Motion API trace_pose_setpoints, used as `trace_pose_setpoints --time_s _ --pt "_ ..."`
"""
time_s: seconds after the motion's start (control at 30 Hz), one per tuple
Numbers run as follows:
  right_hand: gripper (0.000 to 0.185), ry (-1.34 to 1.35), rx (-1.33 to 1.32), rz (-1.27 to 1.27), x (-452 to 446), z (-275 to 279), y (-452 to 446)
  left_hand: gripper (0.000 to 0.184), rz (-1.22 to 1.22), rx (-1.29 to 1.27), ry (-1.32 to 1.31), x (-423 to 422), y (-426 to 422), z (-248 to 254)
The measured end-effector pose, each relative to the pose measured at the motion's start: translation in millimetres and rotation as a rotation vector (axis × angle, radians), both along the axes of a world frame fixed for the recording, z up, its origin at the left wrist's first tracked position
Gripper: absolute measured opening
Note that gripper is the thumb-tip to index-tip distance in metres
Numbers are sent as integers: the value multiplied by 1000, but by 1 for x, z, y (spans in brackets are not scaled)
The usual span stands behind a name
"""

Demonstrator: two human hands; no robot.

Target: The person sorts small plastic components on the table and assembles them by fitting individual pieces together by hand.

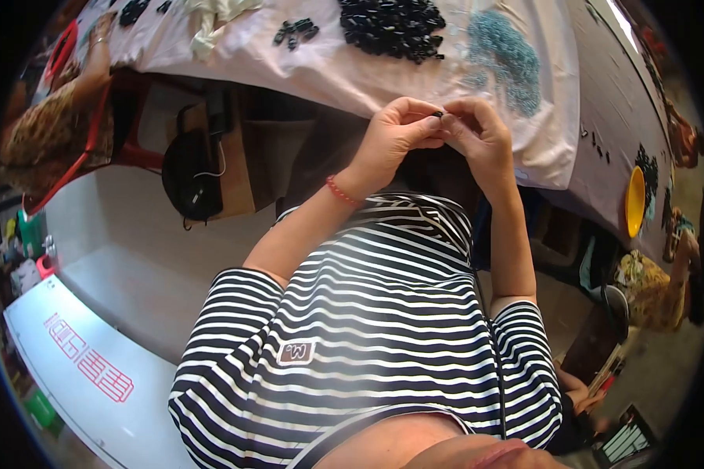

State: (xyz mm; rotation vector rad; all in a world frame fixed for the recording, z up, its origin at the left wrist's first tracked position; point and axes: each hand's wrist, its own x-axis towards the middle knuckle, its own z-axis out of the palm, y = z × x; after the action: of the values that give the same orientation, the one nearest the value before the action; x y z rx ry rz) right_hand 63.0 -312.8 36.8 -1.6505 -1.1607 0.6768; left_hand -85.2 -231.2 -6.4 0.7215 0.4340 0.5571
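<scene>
My left hand [403,133], with a red bead bracelet on its wrist, is closed in a pinch on a small black piece [436,114]. Against it, the fingertips of my right hand [481,133] are also pinched together. Whatever the right fingers grip is too small to make out. Both hands meet just in front of the edge of the cloth-covered table [289,74]. Beyond them lies a large heap of shiny black pieces [391,27]. Small pale-blue beads [504,62] are spread to its right, and a smaller group of black pieces [296,33] lies to its left.
On the left, another person's arm [94,70] rests by the table near a red chair [137,152]. A black bag [192,176] hangs below. To the right, a second table [614,102] bears a yellow bowl [635,202]. A white board [94,375] stands at lower left.
</scene>
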Motion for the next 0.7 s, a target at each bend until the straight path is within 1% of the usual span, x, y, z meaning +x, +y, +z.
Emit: trace_pose_setpoints --time_s 0.1,0.2,0.3,0.4,0.5,0.6,0.7 --pt "15 -179 49 58 2 6 0 22 9 12 -22 0 -1 -4" --pt "19 -285 66 93 3 6 2 20 11 -6 -31 -1 -1 -6" --pt "22 -272 45 143 0 12 3 19 21 -25 -32 -1 0 -9" --pt "24 -339 70 134 10 6 12 19 30 -38 -16 -3 3 -6" --pt "26 -282 99 46 31 -8 39 20 48 -39 8 -2 4 -7" --pt "26 -546 159 14 45 -21 79 22 77 -26 36 -1 7 -9" --pt "18 -904 290 -44 61 -46 117 23 92 -20 50 -2 10 -14"
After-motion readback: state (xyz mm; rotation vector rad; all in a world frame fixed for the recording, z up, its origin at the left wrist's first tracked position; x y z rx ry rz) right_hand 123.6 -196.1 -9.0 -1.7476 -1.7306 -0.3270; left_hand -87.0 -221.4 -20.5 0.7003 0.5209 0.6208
